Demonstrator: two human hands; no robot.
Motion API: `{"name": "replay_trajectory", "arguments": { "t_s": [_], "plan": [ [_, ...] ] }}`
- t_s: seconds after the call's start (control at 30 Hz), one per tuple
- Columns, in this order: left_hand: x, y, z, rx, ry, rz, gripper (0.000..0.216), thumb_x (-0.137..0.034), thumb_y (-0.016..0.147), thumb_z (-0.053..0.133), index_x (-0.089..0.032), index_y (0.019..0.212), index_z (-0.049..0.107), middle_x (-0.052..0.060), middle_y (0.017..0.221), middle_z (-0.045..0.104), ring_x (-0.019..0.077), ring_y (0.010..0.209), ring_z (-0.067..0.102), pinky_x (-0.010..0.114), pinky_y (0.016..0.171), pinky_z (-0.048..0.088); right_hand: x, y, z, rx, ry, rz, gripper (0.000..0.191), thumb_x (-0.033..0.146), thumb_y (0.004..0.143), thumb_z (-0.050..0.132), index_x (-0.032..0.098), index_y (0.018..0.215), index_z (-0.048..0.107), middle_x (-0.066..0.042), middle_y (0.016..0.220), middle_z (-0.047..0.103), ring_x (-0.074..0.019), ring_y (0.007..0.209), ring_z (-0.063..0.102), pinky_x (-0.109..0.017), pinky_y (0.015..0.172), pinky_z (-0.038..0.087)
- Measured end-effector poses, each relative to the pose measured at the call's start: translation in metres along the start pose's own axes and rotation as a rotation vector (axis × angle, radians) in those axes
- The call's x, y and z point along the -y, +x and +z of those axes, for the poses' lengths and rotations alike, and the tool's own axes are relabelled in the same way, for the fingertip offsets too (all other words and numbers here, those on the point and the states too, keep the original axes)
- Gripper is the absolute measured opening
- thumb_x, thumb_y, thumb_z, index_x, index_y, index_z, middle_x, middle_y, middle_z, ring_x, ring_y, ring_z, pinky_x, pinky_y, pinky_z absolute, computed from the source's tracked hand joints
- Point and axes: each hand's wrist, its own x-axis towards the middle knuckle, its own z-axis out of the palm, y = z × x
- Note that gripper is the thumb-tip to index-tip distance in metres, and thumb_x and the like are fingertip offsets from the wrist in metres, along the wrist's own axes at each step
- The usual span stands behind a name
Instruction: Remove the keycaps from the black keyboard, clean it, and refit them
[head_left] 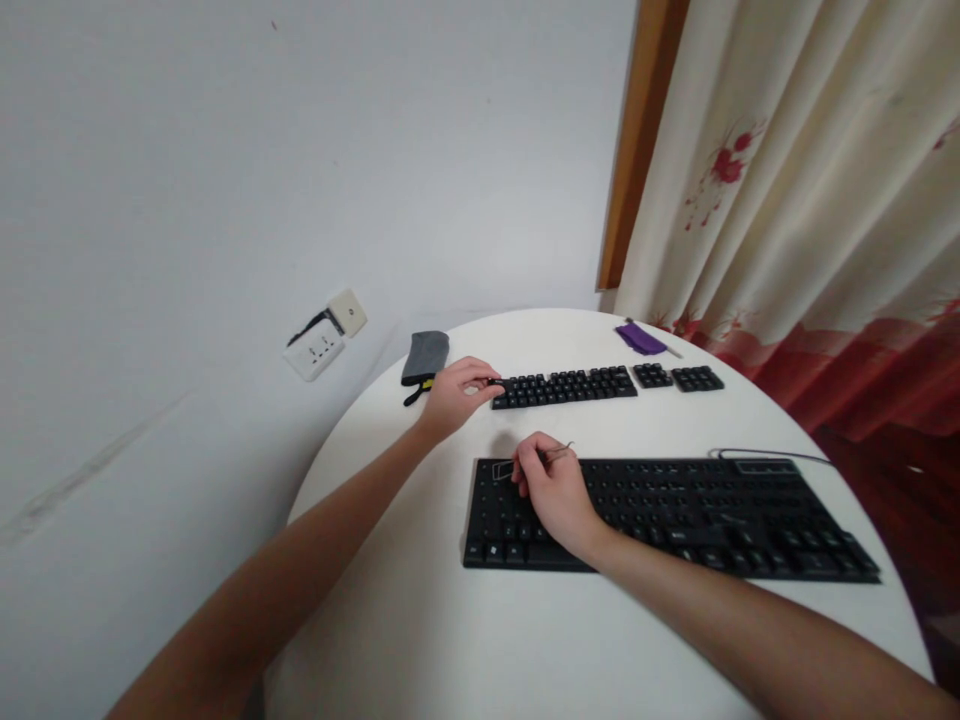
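keyboard [712, 515] | right fingers [525, 470] grip wire puller [559, 452] | left fingers [480, 385] pinch keycap row [566, 386] | grey pouch [425, 357] beside | purple cloth [640, 338] behind

Left hand [454, 395] pinches the end keycap [496, 382] of the keycap row [570, 385] on the white round table [420, 620]. Right hand [559, 495] rests on the black keyboard [712, 510], gripping a wire keycap puller [561, 452]. A grey pouch [425, 358] lies just beside the left hand.
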Motion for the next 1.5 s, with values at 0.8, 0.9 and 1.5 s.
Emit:
{"name": "replay_trajectory", "arguments": {
  "t_s": [0.8, 0.9, 1.5],
  "plan": [
    [0.024, -0.038, 0.012, 0.228, 0.253, 0.13, 0.011, -0.034, 0.083, 0.074, -0.023, 0.082, 0.074, 0.003, 0.09, 0.074, 0.0187, 0.085, 0.064, 0.038, 0.082, 0.048, 0.0, -0.004, 0.0, 0.054, -0.01, -0.034, 0.025, 0.028, 0.094, 0.05, 0.02, 0.071, 0.057, 0.003, 0.062, 0.056, -0.012, 0.056, 0.05, -0.024, 0.055, 0.038],
    [0.022, -0.038, 0.014, 0.19, 0.317, 0.088, 0.008, -0.033, 0.081, 0.076, -0.025, 0.082, 0.075, 0.004, 0.095, 0.07, 0.0206, 0.09, 0.059, 0.04, 0.084, 0.048, 0.001, -0.004, 0.0, 0.058, -0.017, -0.025, 0.026, 0.028, 0.094, 0.05, 0.02, 0.07, 0.058, 0.003, 0.062, 0.056, -0.0119, 0.055, 0.05, -0.024, 0.054, 0.038],
    [0.026, -0.037, 0.017, 0.149, 0.34, 0.023, 0.007, -0.027, 0.078, 0.078, -0.024, 0.083, 0.073, 0.003, 0.101, 0.065, 0.0218, 0.096, 0.055, 0.04, 0.091, 0.045, 0.0, -0.005, 0.001, 0.073, -0.022, 0.001, 0.026, 0.031, 0.094, 0.051, 0.02, 0.071, 0.058, 0.002, 0.062, 0.057, -0.0124, 0.056, 0.051, -0.024, 0.053, 0.039]
  ]
}}
